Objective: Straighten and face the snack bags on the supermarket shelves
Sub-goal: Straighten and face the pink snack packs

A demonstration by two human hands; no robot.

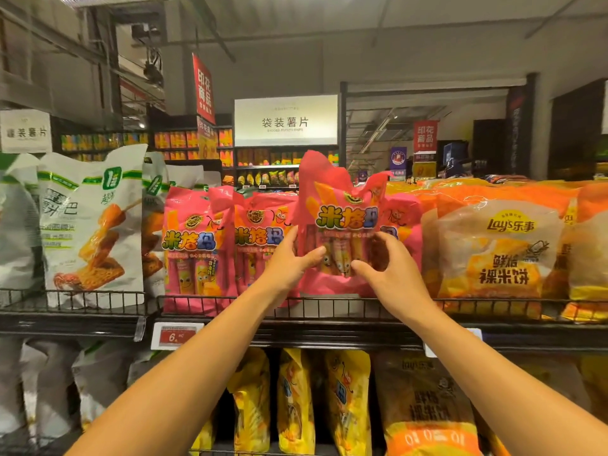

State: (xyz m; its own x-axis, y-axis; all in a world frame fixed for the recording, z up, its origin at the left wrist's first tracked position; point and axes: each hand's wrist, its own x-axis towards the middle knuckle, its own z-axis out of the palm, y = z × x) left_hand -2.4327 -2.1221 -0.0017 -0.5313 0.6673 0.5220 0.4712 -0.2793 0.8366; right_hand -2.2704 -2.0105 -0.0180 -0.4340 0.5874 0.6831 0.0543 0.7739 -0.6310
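Both arms reached up to the top shelf [296, 327], where a pink snack bag [342, 222] stood higher than the pink bags beside it. The left hand [289, 261] held the bag's left edge, with its thumb pressed on the front near the little corn faces and its fingers curled around behind the side. The right hand [391, 271] was at the bag's lower right, fingers spread wide and bent like a claw, thumb pointing at the front. Its fingertips looked very close to the bag, but I could not tell if they really touched it. The bag faced forward, and its crumpled top poked up above the row. Two more pink bags [197, 245] stood to its left behind the wire rail [98, 299]. White and green bags [92, 222] stood further left. Orange bags [493, 251] sat on the right. Yellow bags [296, 399] were on the shelf below, and a red price tag [174, 337] hung on the shelf edge.
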